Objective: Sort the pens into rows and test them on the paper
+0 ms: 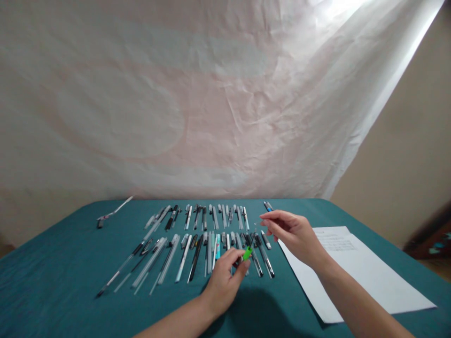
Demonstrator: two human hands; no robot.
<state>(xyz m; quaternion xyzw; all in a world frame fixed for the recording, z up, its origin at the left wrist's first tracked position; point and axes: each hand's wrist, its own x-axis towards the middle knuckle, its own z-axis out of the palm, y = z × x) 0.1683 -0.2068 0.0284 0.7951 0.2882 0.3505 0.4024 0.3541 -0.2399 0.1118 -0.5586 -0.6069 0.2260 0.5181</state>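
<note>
My left hand (224, 281) is closed around a pen with a bright green grip (247, 254). A thin dark tip sticks up from the green end, toward my other hand. Above and to the right, the thumb and fingertips of my right hand (294, 237) pinch a small clear piece (257, 224), too faint to name. The two hands are a short gap apart. Under and behind them lie rows of pen parts: clear barrels (150, 263), caps and thin refills, among them a light blue patterned barrel (218, 246).
A green cloth (63, 272) covers the table. White paper sheets (355, 277), one with printed lines, lie at the right under my right forearm. A blue-and-dark pen (268, 206) is behind my right hand. A white strip with a dark end (114, 212) lies far left. A pale sheet (211, 117) hangs behind.
</note>
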